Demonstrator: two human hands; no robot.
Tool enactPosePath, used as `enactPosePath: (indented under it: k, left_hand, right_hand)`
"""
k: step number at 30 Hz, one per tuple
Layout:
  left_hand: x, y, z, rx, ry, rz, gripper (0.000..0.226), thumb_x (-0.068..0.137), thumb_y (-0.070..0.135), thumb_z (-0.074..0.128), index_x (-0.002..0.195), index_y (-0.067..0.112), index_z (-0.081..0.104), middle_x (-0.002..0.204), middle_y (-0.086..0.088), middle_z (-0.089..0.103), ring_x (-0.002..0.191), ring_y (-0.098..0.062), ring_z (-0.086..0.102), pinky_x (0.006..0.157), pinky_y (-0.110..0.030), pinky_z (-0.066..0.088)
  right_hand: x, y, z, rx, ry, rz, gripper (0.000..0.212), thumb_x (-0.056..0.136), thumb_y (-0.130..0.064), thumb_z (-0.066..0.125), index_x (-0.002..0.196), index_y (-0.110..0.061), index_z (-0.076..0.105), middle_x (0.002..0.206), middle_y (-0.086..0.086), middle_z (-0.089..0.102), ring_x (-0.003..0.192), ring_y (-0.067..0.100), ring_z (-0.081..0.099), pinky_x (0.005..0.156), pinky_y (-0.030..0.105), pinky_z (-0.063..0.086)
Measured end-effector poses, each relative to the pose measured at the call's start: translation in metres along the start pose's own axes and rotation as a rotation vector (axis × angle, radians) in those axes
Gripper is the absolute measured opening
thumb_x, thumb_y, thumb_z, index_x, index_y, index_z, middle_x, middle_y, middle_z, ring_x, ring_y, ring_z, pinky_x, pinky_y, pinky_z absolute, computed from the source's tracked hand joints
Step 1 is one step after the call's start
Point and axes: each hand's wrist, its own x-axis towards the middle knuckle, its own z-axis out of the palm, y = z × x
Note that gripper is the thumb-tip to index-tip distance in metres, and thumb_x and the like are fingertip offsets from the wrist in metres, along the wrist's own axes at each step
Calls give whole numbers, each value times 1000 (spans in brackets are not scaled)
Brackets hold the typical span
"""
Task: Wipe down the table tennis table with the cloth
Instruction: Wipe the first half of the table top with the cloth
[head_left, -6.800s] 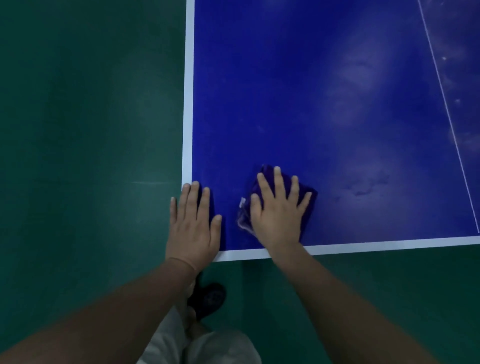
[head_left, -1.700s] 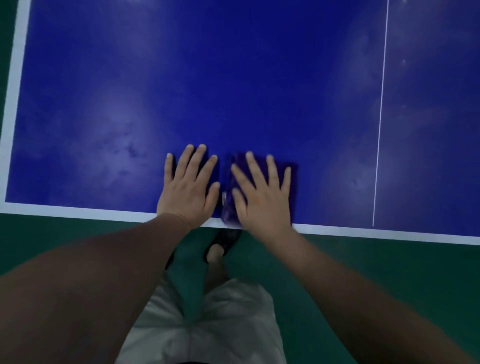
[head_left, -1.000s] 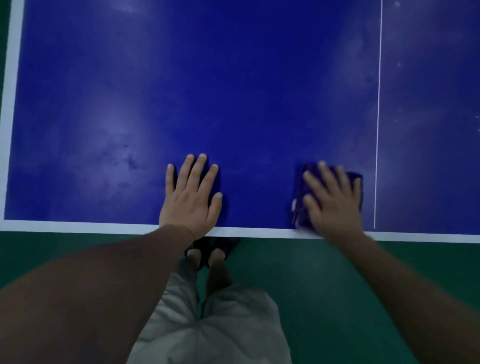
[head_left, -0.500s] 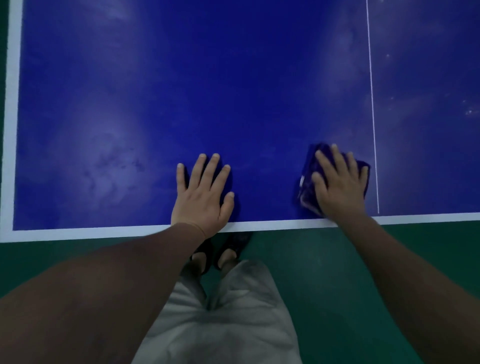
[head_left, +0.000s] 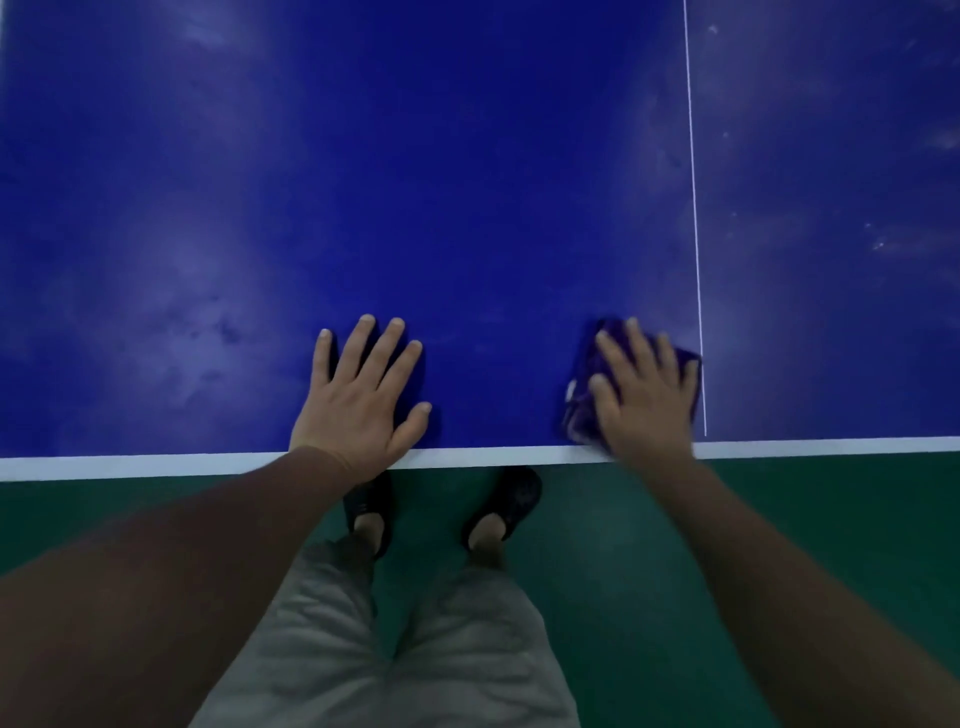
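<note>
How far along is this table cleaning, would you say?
Nothing looks clearly finished: cloudy smears show on the table left of the left hand. In hand: the right hand presses the cloth flat near the front edge, beside the white centre line. Left to do: pale specks right of that line, and likely the smeared patch.

The head camera looks steeply down from close above the table's near edge.

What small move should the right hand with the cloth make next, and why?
Probably slide the folded purple cloth, pressed under the flat right hand, rightward past the thin white centre line: pale specks and smears show on the blue table top there.
</note>
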Motion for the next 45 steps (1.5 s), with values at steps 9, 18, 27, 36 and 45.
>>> enactPosePath:
  k: [9,18,27,36,45]
  left_hand:
    - [5,20,-12,79,-7,-13,74,92,53,32,146,4,47,157,-18,37,145,-44,28,117,-66,16]
    - [22,97,-10,-35,88,-79,70,86,44,40,141,1,51,153,-21,40,143,-40,33,118,-64,12]
    - [101,241,16,-88,17,137,65,97,45,30,151,10,41,162,-11,31,151,-29,21,121,-62,8]
    - [105,243,21,-55,-4,93,62,97,44,30,151,15,41,161,-10,30,151,-28,19,121,-60,9]
    - [106,242,21,-78,4,99,61,98,43,30,151,14,41,161,-10,31,151,-29,20,121,-62,11]
  right_hand:
    - [-35,4,16,33,111,-97,55,99,-51,34,152,-37,38,165,-4,27,150,33,25,118,65,11]
    - [27,64,-7,113,116,188,59,96,-51,28,154,-39,34,166,-7,23,152,33,19,119,68,10]
    - [18,180,-5,31,88,107,58,95,-52,30,151,-40,39,164,-6,28,149,30,27,119,64,15]
    - [25,122,0,94,139,71,58,97,-50,32,152,-37,38,166,-2,25,150,37,23,116,69,10]
    - [66,203,-18,114,105,256,60,96,-52,25,154,-38,36,167,-3,22,151,34,21,117,69,13]
